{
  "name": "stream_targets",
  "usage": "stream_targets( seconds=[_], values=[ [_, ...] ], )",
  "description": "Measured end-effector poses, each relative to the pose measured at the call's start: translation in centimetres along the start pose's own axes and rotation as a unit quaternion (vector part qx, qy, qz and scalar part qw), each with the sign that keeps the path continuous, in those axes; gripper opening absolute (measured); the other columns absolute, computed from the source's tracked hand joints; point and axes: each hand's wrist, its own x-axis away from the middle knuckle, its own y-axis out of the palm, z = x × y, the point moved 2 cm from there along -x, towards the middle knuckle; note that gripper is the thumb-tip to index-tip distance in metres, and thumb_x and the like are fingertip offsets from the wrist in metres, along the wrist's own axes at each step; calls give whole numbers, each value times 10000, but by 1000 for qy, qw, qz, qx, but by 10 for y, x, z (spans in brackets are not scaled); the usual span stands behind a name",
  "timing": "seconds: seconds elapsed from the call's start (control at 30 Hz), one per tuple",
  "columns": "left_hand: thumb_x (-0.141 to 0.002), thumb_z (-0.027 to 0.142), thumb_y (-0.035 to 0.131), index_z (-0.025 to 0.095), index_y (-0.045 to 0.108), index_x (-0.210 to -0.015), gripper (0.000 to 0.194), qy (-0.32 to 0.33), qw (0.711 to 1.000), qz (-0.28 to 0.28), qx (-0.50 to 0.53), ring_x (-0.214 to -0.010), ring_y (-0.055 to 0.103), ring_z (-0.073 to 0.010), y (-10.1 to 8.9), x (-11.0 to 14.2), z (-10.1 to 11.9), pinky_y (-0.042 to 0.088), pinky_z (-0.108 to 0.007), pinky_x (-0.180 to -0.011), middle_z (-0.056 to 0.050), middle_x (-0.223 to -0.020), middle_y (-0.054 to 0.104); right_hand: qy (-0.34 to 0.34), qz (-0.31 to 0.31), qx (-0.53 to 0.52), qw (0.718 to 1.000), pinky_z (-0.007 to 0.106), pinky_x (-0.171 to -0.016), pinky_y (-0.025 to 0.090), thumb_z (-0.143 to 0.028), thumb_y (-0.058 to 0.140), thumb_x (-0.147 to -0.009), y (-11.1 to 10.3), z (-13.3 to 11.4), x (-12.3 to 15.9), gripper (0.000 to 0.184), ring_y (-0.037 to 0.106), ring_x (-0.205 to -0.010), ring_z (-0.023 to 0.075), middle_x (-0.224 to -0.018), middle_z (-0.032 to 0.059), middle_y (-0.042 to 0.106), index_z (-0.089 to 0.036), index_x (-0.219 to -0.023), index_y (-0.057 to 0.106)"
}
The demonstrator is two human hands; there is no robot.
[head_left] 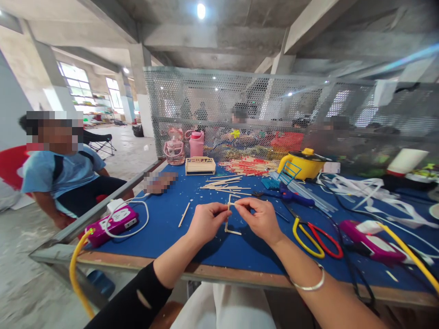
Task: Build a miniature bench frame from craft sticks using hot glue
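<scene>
A small bracket-shaped frame of thin wooden sticks is held upright over the blue work surface. My left hand pinches its long stick between thumb and fingers. From the other side, my right hand closes its fingertips near the middle of the frame, seemingly on a short crosspiece; the fingers partly hide it. Just beyond lie loose wooden sticks, and a single stick rests left of my left hand. Scissors with yellow and red handles lie right of my right hand, near a blue glue gun.
A stick-built tray, pink bottles, red-tipped sticks and a yellow pot stand along the mesh partition. Purple power strips with cords flank the table. A person sits at left.
</scene>
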Motion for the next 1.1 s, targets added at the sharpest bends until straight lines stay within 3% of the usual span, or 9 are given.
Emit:
stream_targets(
  seconds=[1.1],
  values=[
    [-792, 319, 583, 153, 711, -822, 212, 5, 1000, -12, -3, -619, 597, -140, 0, -2, 3, 454, -226, -607, -34, -699, 695, 9, 21, 10, 1000, 230, -596, 499, -257, 594, -810, 3, 2, 1, 107, 648, -618, 141, -718, 14, 713, -204, -800, 686]
  ],
)
